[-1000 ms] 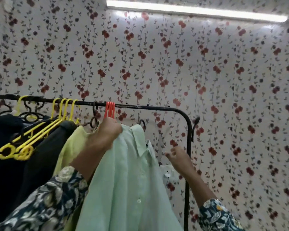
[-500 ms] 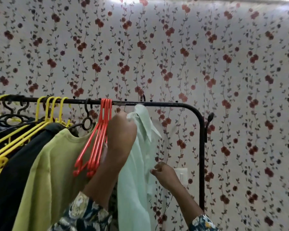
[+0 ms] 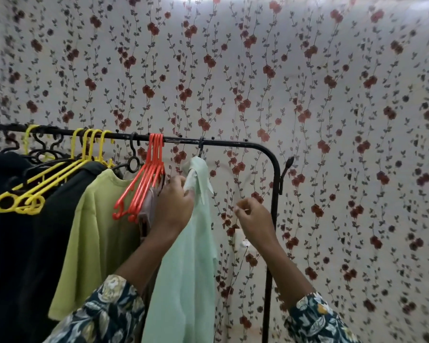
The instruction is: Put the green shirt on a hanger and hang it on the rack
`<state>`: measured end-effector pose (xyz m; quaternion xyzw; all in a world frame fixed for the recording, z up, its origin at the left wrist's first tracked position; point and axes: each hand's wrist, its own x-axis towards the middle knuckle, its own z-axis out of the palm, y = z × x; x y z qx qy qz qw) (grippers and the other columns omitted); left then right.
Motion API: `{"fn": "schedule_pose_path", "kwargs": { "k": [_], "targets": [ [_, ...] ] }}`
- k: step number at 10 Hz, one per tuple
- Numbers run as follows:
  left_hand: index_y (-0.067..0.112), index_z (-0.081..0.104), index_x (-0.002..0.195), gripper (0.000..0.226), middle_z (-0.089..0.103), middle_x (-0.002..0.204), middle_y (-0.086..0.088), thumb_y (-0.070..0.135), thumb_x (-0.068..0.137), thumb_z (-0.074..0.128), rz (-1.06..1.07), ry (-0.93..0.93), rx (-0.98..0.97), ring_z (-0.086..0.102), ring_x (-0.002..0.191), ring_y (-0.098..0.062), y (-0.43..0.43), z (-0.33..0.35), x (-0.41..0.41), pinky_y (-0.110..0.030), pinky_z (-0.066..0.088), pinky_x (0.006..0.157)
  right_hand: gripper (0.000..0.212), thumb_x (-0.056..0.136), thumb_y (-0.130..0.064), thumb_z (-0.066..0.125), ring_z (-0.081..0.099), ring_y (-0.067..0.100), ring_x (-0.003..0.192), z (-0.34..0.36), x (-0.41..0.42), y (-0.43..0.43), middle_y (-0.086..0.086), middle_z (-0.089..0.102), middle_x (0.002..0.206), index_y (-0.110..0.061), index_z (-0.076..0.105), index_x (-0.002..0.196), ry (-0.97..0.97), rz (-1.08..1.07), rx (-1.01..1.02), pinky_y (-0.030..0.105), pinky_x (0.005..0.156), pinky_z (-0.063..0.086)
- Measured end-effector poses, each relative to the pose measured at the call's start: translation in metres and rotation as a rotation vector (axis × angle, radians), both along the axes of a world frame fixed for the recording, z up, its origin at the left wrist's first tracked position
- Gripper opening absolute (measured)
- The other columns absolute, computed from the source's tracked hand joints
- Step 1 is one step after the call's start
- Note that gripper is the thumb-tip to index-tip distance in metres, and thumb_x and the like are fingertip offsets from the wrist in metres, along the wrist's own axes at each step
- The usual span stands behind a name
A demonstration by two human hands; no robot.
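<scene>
The green shirt (image 3: pixel 183 268) hangs on a dark hanger (image 3: pixel 200 148) under the rack (image 3: pixel 233 144), near its right end. The left hand (image 3: pixel 175 209) pinches the collar (image 3: pixel 196 174). The right hand (image 3: pixel 254 219), curled, holds nothing. Smooth the collar gently, so the hanger does not slip off the rack.

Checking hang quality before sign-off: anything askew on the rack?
Green shirt hangs from the rack, but its collar looks bunched and twisted under the hanger hook, where the left hand grips it. Nothing else stands out.
</scene>
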<state>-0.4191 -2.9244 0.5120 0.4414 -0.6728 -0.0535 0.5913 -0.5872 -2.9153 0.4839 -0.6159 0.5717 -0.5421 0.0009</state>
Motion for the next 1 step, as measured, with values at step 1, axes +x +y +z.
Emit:
{"fn": "schedule_pose_path", "kwargs": {
  "k": [1],
  "targets": [
    [0.007, 0.049, 0.118, 0.03, 0.056, 0.094, -0.004, 0.024, 0.094, 0.048, 0.004, -0.021, -0.006, 0.054, 0.077, -0.015, 0.0211, 0.0107, 0.0056, -0.027, 0.043, 0.068, 0.018, 0.094, -0.016, 0.049, 0.059, 0.014, 0.083, 0.0159, -0.0012, 0.0319, 0.002, 0.061, 0.095, -0.007, 0.06, 0.106, -0.003, 0.02, -0.089, 0.019, 0.072, 0.051]
  ]
}}
